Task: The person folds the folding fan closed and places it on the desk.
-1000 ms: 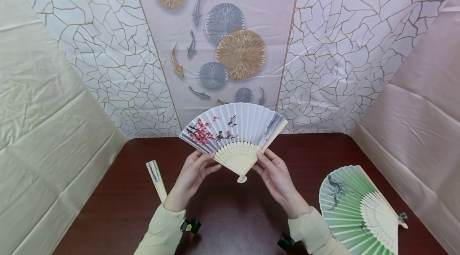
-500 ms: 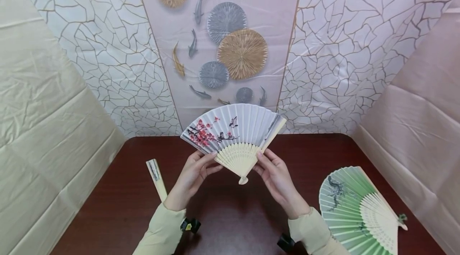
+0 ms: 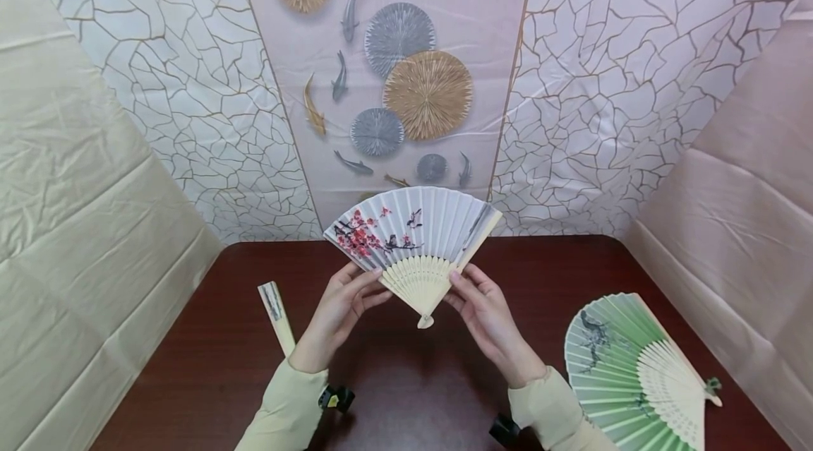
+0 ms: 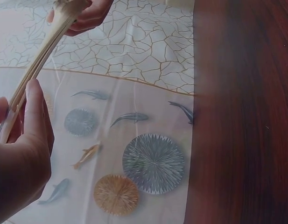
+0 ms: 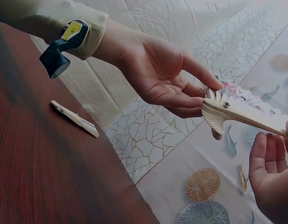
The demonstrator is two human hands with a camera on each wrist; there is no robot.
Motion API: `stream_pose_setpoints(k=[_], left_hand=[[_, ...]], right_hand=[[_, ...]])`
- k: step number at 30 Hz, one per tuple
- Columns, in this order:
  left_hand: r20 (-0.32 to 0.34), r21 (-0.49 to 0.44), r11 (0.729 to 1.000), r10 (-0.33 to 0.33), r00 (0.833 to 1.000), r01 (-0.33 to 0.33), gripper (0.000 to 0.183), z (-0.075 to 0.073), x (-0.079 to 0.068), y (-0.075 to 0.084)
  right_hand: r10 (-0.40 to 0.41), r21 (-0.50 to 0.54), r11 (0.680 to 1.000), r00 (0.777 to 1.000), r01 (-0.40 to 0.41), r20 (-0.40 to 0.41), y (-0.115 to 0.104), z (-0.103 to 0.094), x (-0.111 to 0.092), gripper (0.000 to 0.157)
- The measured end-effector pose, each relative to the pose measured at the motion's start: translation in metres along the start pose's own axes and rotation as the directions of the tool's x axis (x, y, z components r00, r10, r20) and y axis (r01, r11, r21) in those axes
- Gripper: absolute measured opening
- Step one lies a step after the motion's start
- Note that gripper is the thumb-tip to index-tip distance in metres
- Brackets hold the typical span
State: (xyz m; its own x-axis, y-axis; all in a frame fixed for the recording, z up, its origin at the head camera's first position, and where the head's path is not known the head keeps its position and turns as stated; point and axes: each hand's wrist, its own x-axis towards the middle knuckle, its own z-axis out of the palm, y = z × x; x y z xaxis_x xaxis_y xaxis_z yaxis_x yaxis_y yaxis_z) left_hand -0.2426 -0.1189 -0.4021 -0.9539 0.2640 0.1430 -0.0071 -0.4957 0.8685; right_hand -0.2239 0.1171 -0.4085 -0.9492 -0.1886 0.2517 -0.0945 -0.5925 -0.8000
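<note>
A spread folding fan, white with red blossoms and dark birds, is held up over the table in the head view. My left hand pinches its left edge, thumb in front. The right hand pinches the pale guard stick on the opposite side. Between the hands the ribs narrow to a rounded pivot end, pointing down. Seen edge-on in the left wrist view, the fan's ribs lie between thumb and fingers of the left hand. The right wrist view shows the pivot end nearest the camera.
On the dark red table a folded fan lies beside my left wrist, partly hidden by it. An open green fan with a tassel lies to the right. Patterned cloth hangs behind the table, with plain cloth at both sides.
The white fan has sunk slightly and its spread looks a little narrower, the outer edges nearer each other. My right hand has shifted slightly left; the left hand has hardly moved.
</note>
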Motion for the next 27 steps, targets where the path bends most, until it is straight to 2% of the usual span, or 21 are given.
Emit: stream_pose_setpoints(k=[9, 17, 27], left_hand=[[0.026, 0.01, 1.0, 0.012, 1.0, -0.012, 0.036, 0.0009, -0.0019, 0.0016], [0.085, 0.006, 1.0, 0.017, 0.996, -0.018, 0.037, 0.0013, -0.0032, 0.0029], [0.096, -0.008, 1.0, 0.01, 0.995, -0.009, 0.039, -0.0005, -0.0025, 0.0018]], right_hand=[[0.035, 0.027, 0.999, 0.999, -0.036, 0.031, 0.0019, -0.0035, 0.0012, 0.022], [0.034, 0.026, 0.999, 0.999, -0.034, 0.006, 0.0026, -0.0051, 0.0015, 0.02], [0.041, 0.036, 0.999, 0.998, -0.039, -0.042, 0.0027, -0.0032, 0.0014, 0.015]])
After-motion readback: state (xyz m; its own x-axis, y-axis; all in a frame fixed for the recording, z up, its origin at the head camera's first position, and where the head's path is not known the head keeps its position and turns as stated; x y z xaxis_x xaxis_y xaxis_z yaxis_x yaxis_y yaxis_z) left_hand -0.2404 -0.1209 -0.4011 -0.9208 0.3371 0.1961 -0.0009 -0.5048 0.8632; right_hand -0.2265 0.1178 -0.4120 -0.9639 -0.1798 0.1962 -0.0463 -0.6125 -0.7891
